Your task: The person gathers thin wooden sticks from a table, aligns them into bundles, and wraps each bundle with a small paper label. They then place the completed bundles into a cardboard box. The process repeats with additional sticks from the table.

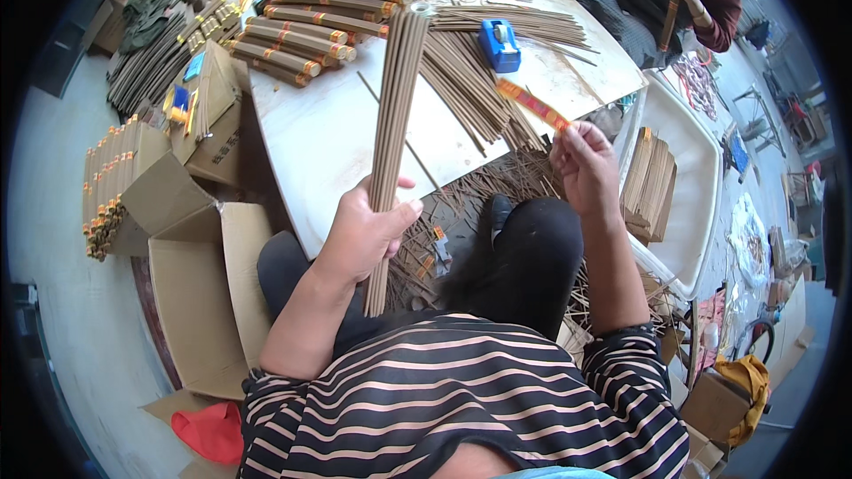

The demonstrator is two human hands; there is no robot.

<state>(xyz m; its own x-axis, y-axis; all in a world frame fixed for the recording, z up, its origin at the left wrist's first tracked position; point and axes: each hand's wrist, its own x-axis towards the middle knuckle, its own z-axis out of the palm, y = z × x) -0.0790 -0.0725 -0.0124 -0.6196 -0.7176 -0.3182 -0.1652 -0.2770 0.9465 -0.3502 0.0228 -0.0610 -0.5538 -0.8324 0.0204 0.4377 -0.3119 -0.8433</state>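
Low and left of the one blue tape holder (504, 60), my left hand (362, 229) grips one bunch of brown sticks (399, 98) with no paper band showing, and low and right of it my right hand (586, 164) pinches one orange strip (531, 105). Over ten banded bunches (297, 33) left of the holder look done; the loose sticks (460, 80) beside it, too many to count, look left to do.

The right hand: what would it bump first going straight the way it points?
Probably the loose brown sticks on the white table, with the orange strip leading. The right hand may be high enough to pass above them; depth is unclear.
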